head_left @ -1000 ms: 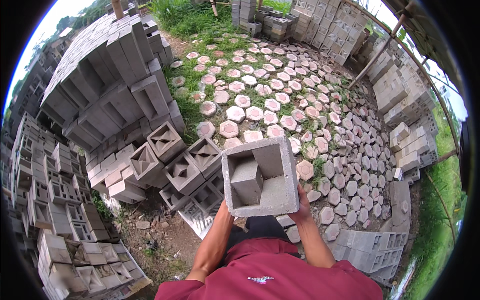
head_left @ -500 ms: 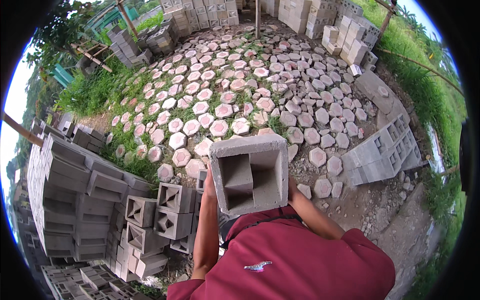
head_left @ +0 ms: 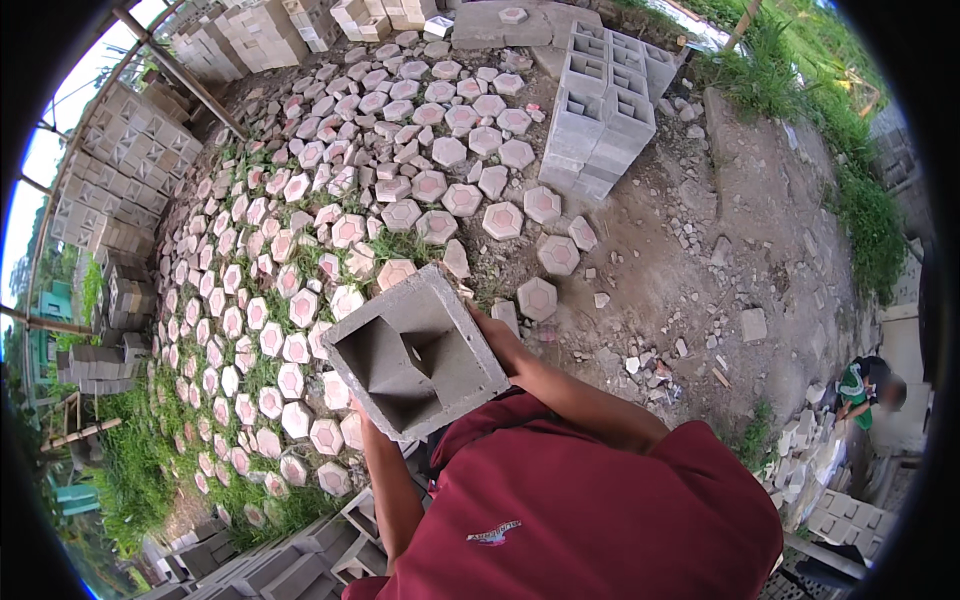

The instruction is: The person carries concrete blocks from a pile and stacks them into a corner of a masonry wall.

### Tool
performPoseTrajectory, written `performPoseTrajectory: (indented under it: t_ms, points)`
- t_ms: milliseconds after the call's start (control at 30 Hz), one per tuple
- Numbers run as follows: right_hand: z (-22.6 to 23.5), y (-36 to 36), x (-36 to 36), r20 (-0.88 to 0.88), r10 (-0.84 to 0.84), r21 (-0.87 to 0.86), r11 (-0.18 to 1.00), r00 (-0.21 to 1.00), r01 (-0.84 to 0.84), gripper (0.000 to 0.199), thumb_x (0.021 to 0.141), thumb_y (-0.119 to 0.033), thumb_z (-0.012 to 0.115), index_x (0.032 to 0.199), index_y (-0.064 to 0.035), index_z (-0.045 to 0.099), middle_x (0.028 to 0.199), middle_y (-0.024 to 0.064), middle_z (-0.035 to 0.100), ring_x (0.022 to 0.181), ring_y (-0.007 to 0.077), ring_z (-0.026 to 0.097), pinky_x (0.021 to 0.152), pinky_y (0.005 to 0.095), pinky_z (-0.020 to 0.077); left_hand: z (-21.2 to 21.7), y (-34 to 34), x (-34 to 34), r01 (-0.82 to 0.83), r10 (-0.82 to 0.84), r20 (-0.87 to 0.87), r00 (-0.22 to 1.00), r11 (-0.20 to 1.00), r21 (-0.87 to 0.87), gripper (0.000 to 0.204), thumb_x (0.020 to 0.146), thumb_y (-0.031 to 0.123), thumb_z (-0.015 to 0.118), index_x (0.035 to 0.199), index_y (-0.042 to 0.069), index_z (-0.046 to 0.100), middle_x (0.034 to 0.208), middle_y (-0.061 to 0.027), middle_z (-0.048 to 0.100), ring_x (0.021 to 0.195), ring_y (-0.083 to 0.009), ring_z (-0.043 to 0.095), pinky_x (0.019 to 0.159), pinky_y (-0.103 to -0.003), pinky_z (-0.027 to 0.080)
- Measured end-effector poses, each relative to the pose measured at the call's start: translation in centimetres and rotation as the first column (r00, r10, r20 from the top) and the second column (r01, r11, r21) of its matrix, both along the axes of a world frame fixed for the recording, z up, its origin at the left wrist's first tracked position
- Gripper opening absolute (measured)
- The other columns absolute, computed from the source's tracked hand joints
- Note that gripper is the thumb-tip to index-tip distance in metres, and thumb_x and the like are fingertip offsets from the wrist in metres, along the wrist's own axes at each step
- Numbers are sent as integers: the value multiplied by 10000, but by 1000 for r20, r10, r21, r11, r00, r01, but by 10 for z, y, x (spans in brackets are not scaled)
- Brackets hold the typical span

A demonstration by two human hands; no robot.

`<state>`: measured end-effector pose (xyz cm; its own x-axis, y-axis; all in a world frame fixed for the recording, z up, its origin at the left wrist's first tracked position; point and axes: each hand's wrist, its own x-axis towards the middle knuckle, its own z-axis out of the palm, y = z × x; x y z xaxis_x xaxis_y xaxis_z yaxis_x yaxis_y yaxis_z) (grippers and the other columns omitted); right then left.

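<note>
A grey concrete ventilation block [head_left: 440, 345] is held in front of my body, tilted, with its hollow, slanted inner walls facing up at me. My right hand [head_left: 497, 340] clasps its right side, fingers partly hidden behind the block. On the opposite side my left hand [head_left: 366, 418] supports the lower left edge; most of its fingers are out of sight under the block. Beyond the block lie hexagonal paving stones [head_left: 502, 220] with pinkish centres, spread over the ground.
A neat stack of grey ventilation blocks [head_left: 600, 110] stands ahead to the right. More blocks [head_left: 300, 570] sit at lower left, and pale stacks [head_left: 140, 150] line the far left. Rubble [head_left: 655, 370] litters the dirt at right. Another person [head_left: 860, 395] is bent over at far right.
My view has swung to the right, still with the block between both hands. The block now looks tilted. The stack on the right sits nearer the middle, and another person has come into view.
</note>
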<state>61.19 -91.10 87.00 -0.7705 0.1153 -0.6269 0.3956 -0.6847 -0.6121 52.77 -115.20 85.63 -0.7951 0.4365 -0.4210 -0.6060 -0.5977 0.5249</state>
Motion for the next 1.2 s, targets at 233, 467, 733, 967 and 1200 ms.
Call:
performPoseTrajectory:
  t_ms: [233,467,733,967,1200]
  points:
    - [-4,20,-30,-55,-152,64,986,987,155,648,919,-617,431,998,-16,659,849,74,629,704,144,557,623,314,447,-8,33,-81,244,-247,27,969,967,71,532,965,430,367,1314,41,466,1247,-137,542,1140,-314,520,993,-445,404]
    - [83,15,-35,5,-386,141,914,923,381,615,916,-599,460,1056,-28,639,853,83,631,746,168,597,649,324,487,-2,73,-141,428,-431,8,902,898,96,549,960,441,369,1322,39,460,1254,-135,538,1148,-321,514,1000,-453,396]
    - [69,65,-46,-295,-534,200,776,792,598,576,924,-555,481,1077,-21,633,919,93,642,773,180,615,671,331,507,-33,155,-188,540,-528,-181,830,841,20,539,961,436,396,1332,49,453,1260,-106,523,1146,-269,511,993,-418,408]
    - [23,196,-71,-146,-549,42,828,823,559,615,925,-568,464,1082,1,636,956,99,642,825,171,603,720,299,478,-4,274,-194,510,-503,-195,842,860,-15,545,966,433,396,1342,41,436,1258,-101,524,1138,-260,522,988,-414,414]
    - [112,334,-86,-146,-409,539,730,901,419,645,926,-592,442,1059,5,646,876,68,633,776,149,568,725,275,438,3,435,-212,615,-588,-310,747,788,-11,638,957,532,356,1335,24,434,1249,-114,535,1141,-274,522,1000,-421,405]
